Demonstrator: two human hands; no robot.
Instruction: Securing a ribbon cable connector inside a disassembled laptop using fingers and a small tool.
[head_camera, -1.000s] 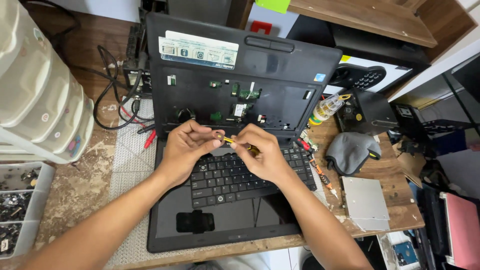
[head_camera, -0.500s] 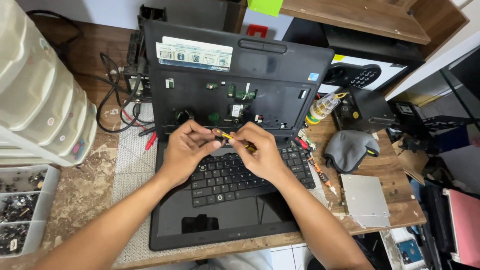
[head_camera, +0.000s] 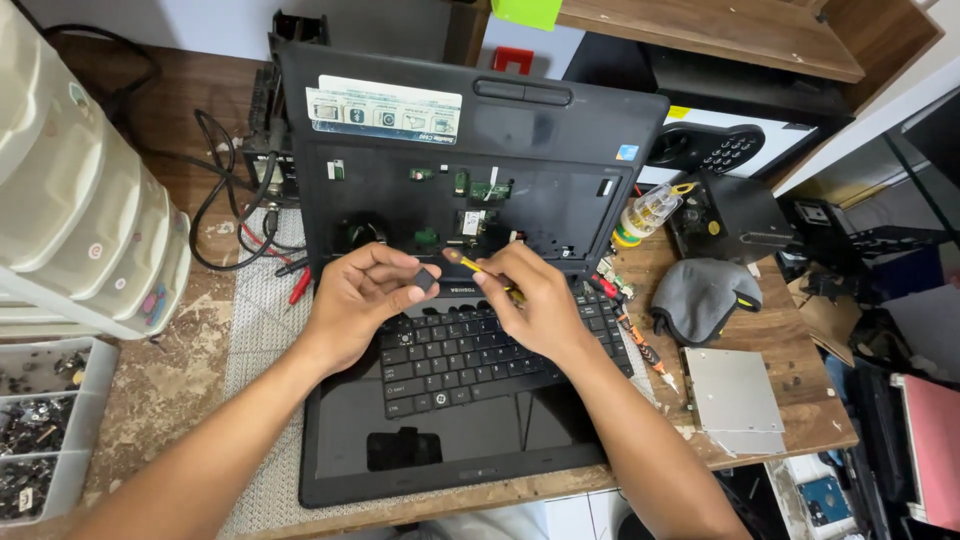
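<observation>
I am pinching a small dark part (head_camera: 425, 281) in my left hand (head_camera: 365, 295); my right hand (head_camera: 535, 300) is gripping a yellow-handled screwdriver (head_camera: 478, 267) (tip pointing left, just right of the part), over the laptop (head_camera: 470, 330).

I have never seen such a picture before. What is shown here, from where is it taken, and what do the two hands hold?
The camera sits on a person's head and looks down at their own bare hands over a wooden workbench. An opened black laptop lies there, its inner parts showing. The left hand pinches a small dark part. The right hand holds a yellow-handled screwdriver. Beside the laptop lie a grey cloth, a flat metal drive, a small bottle and plastic drawers.
</observation>
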